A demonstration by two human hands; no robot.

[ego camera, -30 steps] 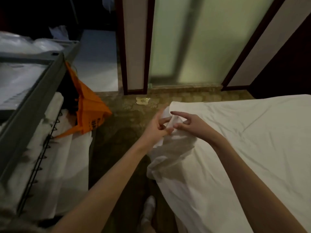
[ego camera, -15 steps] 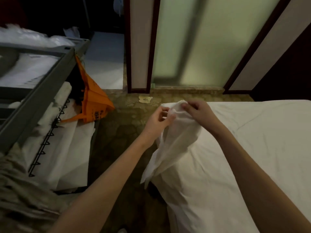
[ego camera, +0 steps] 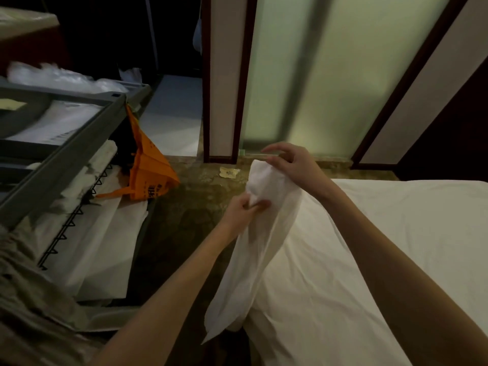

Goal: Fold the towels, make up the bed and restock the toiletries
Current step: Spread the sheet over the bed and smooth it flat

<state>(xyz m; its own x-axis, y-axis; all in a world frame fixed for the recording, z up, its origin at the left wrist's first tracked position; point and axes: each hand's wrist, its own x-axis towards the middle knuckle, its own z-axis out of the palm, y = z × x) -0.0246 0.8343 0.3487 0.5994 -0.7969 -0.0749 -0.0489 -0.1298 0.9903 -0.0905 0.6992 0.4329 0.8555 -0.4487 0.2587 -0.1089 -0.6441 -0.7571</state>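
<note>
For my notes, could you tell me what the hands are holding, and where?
Both the left hand and right hand pinch the white sheet at its lifted corner.

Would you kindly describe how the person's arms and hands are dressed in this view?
Both forearms are bare, with no sleeves in view. The left hand and right hand wear no gloves, and no rings, watch or bracelet show on the fingers or wrists.

White sheet point(ego camera: 396, 247): matt, creased woven cloth; cart frame point(ego camera: 66, 165): dull grey, smooth, plastic-looking; wire rack point(ego camera: 71, 220): thin dark metal; orange bag point(ego camera: 148, 175): matt fabric; door panels point(ego camera: 330, 75): frosted glass; floor point(ego camera: 184, 220): glossy mottled stone.
</note>
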